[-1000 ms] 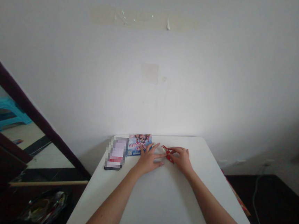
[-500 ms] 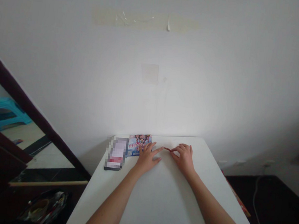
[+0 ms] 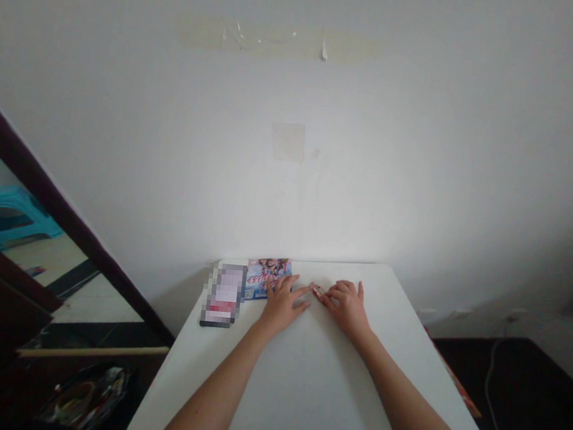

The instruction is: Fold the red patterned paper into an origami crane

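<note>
My right hand (image 3: 351, 308) pinches a small, thin red-and-white piece (image 3: 317, 290) between its fingertips, just above or on the white table (image 3: 312, 384). Whether the piece is paper or plastic I cannot make out. My left hand (image 3: 282, 305) is open, its fingers spread, the index fingertip at or very near the left end of that piece. Under and behind the left fingers lies a colourful printed booklet or card (image 3: 264, 276), partly covered by them. A phone (image 3: 224, 296) with a blurred-out screen lies to its left.
The white wall (image 3: 394, 184) rises right behind the table. At the lower left stands a bin with a black bag (image 3: 87, 398) holding rubbish. A mirror with a dark frame (image 3: 67, 196) leans at the left, showing a blue stool (image 3: 8, 214). A cable (image 3: 489, 387) hangs at the right.
The small piece has turned in my right fingers: its edge showed before, now more of its red-and-white face shows. My right hand has shifted slightly left; the left hand has barely moved.
</note>
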### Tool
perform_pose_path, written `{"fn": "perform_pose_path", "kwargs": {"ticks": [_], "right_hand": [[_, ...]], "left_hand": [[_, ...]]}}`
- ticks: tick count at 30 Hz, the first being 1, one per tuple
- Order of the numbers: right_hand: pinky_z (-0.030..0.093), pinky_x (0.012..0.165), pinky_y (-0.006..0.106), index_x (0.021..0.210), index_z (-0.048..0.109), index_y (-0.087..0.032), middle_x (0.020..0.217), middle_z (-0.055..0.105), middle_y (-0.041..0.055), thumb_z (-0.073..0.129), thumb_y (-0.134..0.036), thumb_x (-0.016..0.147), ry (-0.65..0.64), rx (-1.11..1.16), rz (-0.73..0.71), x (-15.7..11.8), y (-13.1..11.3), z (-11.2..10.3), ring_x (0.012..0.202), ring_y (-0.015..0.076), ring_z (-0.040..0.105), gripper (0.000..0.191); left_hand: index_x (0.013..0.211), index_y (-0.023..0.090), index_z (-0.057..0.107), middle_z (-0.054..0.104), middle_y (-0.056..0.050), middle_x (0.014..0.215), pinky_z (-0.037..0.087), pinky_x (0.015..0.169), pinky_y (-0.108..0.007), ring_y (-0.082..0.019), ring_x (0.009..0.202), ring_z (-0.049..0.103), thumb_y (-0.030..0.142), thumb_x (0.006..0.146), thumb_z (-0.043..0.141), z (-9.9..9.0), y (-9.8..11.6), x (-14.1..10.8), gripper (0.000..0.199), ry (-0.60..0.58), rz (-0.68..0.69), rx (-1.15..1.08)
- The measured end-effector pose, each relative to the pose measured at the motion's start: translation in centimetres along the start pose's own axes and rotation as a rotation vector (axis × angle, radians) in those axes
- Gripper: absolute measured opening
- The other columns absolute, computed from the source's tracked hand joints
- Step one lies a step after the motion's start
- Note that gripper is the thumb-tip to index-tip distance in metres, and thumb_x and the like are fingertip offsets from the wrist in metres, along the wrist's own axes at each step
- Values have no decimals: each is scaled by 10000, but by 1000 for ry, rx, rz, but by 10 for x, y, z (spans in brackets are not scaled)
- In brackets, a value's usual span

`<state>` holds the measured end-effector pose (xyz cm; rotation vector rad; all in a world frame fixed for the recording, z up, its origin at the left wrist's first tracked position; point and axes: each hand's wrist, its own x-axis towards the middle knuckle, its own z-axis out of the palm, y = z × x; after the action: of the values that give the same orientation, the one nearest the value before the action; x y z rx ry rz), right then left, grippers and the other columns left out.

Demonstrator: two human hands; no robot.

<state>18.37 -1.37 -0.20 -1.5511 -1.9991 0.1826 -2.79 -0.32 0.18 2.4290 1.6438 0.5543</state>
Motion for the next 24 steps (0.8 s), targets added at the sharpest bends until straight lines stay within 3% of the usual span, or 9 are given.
{"fn": "perform_pose_path", "kwargs": {"ticks": [7,16,20,24], "right_hand": [[129,1167,652,1043,736,-300,996,739,28,578,-273,913,-20,90,19,-1,1,8,1148,246,559,206],[245,1116,569,1071,752,-317,1023,738,39,656,-334,854,-16,121,102,1,2,15,1181,290,528,238],[300,1090,518,1117,751,-343,1155,695,56,729,-371,813,5,41,133,2,4,16,1220,308,488,306],[303,1088,509,1076,766,-378,1168,680,41,750,-371,801,-9,26,130,3,5,17,1220,301,485,275]], "left_hand": [[1276,428,669,520,-53,1485,138,1192,-702,-336,1412,392,474,915,622,7,6,0,367,29,-23,-18],[1072,358,774,580,-54,1416,114,1182,-721,-328,1388,420,435,877,688,16,9,4,226,105,-112,-70],[1102,370,762,586,-49,1406,128,1185,-718,-334,1386,422,424,844,728,15,11,6,266,105,-124,-87],[1106,366,761,585,-45,1413,123,1190,-719,-335,1388,428,392,827,751,14,12,6,280,113,-138,-108]]}}
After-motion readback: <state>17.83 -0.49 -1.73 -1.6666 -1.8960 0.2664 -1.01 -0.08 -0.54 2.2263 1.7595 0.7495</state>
